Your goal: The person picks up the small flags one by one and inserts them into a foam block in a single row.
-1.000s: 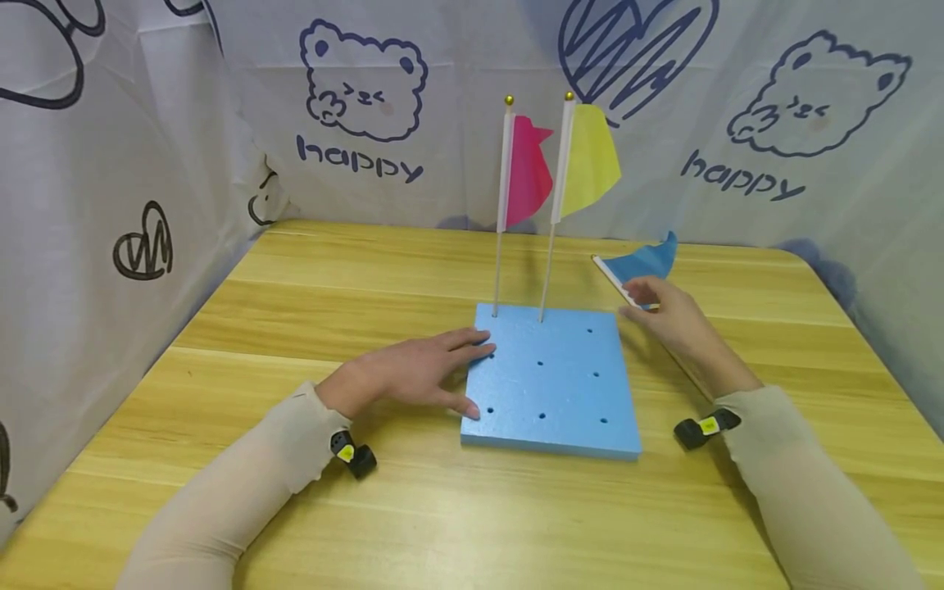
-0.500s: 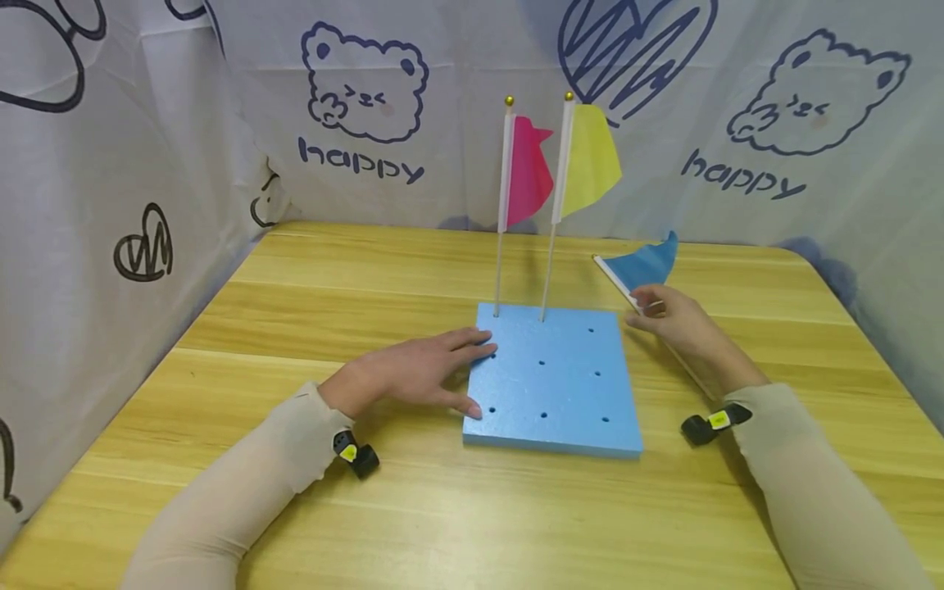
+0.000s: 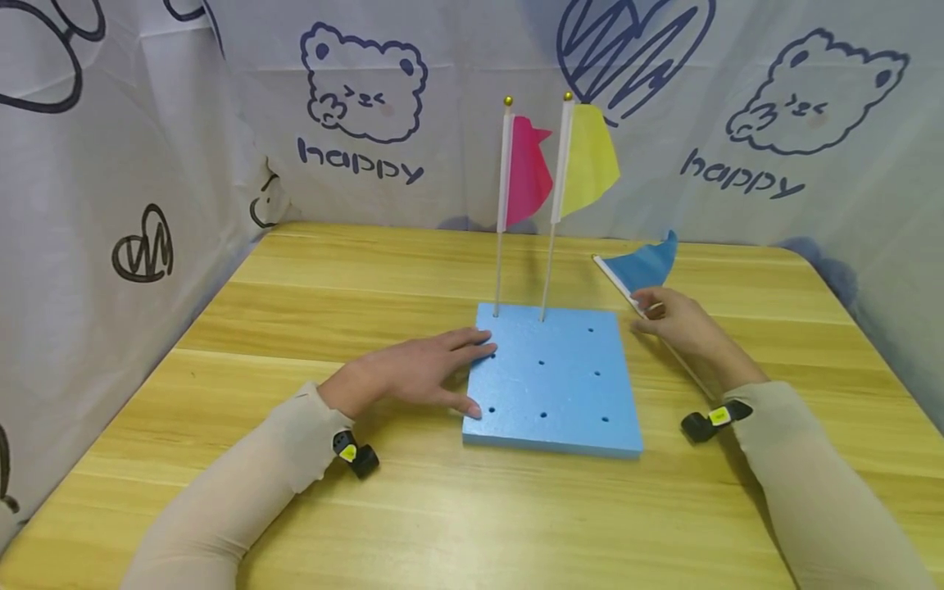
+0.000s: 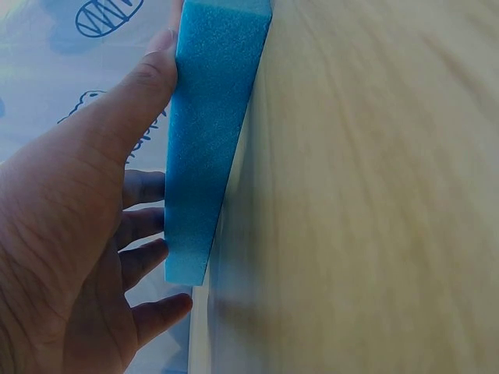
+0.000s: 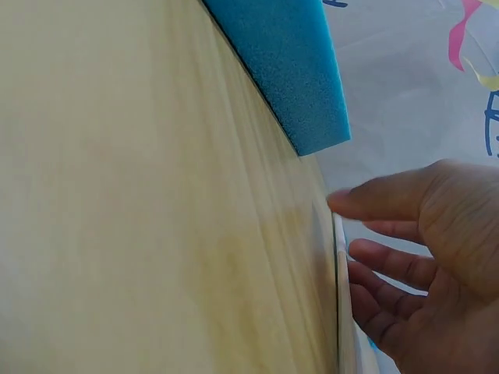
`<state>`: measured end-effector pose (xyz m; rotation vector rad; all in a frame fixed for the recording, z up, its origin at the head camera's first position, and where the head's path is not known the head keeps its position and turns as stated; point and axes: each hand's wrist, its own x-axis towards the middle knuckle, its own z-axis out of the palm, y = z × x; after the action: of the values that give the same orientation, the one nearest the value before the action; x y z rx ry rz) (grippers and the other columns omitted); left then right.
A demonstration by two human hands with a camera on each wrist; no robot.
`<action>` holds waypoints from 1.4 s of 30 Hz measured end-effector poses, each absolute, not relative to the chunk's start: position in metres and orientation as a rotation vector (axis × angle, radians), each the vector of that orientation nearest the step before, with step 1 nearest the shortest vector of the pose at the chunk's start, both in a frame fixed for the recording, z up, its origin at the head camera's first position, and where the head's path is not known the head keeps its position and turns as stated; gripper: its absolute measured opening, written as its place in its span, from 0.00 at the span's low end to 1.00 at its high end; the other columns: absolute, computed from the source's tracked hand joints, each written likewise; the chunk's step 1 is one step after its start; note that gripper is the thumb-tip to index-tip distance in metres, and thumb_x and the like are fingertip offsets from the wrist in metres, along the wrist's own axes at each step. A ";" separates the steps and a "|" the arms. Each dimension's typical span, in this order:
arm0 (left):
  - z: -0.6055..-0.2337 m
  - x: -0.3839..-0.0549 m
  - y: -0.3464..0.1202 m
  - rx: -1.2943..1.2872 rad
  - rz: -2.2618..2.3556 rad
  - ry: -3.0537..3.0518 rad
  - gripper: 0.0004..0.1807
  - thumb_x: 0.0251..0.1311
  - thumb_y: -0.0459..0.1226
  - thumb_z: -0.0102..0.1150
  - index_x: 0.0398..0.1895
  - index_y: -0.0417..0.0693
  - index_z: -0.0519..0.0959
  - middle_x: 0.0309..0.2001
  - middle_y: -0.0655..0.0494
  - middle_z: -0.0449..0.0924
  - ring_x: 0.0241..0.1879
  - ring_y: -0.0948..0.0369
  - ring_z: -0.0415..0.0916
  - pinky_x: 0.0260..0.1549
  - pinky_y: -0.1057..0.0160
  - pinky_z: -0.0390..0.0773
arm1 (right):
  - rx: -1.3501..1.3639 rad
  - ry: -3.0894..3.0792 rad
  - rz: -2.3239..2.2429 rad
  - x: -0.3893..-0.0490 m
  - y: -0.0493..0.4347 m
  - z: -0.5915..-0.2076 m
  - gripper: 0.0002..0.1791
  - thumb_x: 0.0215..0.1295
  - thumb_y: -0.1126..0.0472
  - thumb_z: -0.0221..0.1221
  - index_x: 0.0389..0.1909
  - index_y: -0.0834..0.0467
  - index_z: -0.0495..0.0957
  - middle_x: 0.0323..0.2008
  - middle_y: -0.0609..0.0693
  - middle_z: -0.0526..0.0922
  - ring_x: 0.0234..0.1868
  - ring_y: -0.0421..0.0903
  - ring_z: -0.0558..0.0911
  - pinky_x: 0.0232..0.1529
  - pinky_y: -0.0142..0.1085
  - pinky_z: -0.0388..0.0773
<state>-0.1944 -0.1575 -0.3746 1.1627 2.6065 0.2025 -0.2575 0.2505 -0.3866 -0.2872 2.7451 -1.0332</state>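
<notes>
My left hand (image 3: 413, 373) lies with spread fingers on the left edge of a light blue foam board (image 3: 568, 389) that has several small holes. In the left wrist view the thumb and fingers rest along the board's side (image 4: 210, 117). My right hand (image 3: 682, 328) is at a small blue flag (image 3: 642, 266) lying to the right of the board, thumb and fingers around its stick just below the cloth. The right wrist view has the stick (image 5: 341, 241) between thumb and fingers. A pink flag (image 3: 527, 172) and a yellow flag (image 3: 587, 160) stand upright in the board's back holes.
The wooden table (image 3: 354, 279) carries the board and the blue flag. A white cloth (image 3: 472, 82) with bear and heart drawings hangs behind the table and along its sides. A small black camera sits on each wrist.
My right hand has shifted slightly down the blue flag's stick toward me, while the flag stays in place. The left hand and the board look nearly unchanged.
</notes>
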 end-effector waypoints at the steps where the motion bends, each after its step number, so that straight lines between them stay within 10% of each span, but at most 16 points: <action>1: -0.374 -0.194 -0.158 1.160 0.204 2.606 0.59 0.48 0.79 0.41 0.79 0.62 0.43 0.79 0.62 0.36 0.76 0.59 0.41 0.67 0.54 0.60 | -0.276 2.744 -1.019 -0.257 0.251 -0.386 0.29 0.69 0.60 0.59 0.67 0.65 0.64 0.59 0.66 0.69 0.61 0.64 0.68 0.59 0.58 0.67; 42: -0.374 -0.195 -0.157 1.172 0.200 2.609 0.59 0.49 0.79 0.41 0.79 0.60 0.44 0.79 0.61 0.37 0.76 0.59 0.40 0.68 0.54 0.58 | -0.237 2.668 -0.955 -0.254 0.275 -0.379 0.19 0.68 0.65 0.53 0.58 0.68 0.74 0.44 0.59 0.77 0.45 0.53 0.72 0.44 0.41 0.70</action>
<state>-0.1952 -0.1574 -0.3737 1.1720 2.6091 0.2002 -0.2536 0.2747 -0.3790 -0.2366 2.6678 -0.9554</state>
